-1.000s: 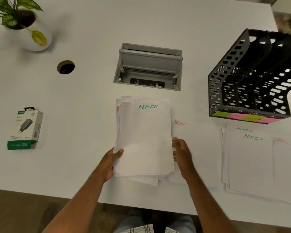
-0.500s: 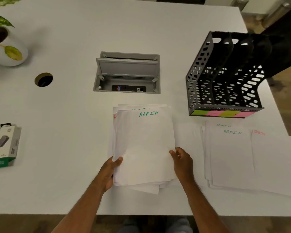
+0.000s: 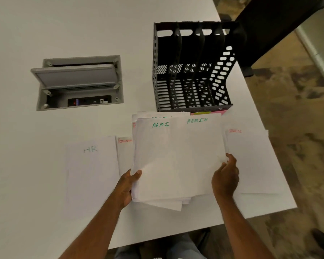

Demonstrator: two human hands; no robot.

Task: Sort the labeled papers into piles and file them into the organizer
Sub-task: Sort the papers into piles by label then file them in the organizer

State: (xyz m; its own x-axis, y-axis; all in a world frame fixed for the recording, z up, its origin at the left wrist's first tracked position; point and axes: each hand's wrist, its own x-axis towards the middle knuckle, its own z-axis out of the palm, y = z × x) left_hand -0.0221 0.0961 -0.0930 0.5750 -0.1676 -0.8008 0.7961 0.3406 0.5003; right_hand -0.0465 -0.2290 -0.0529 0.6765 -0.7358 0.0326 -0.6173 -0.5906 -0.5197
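Since the earlier frames the right hand (image 3: pixel 225 179) has slid the top white sheet marked ADMIN in green (image 3: pixel 196 157) off to the right, so that it now overhangs the stack and uncovers a second green ADMIN heading beneath. The view has also swung right: the plant and the charger box are gone from sight, and a white sheet marked HR (image 3: pixel 93 174) now shows on the left.

The left hand (image 3: pixel 128 187) grips the near left edge of the stack of white labelled papers (image 3: pixel 153 165), thumb on top and fingers under. The right hand pinches the shifted sheet's right edge, thumb on top and fingers curled beneath.

The stack sits over the near middle of the white tabletop (image 3: pixel 26 165). Between it and the HR sheet peeks a sheet with a red heading (image 3: pixel 124 152), too blurred to read. To the right lies another white sheet with a red heading (image 3: pixel 251 161). Just beyond the papers stands the black perforated plastic organizer (image 3: pixel 191 71), with coloured sticky labels along its near edge. Left of it the grey cable hatch (image 3: pixel 79 83) is set into the tabletop, lid raised.
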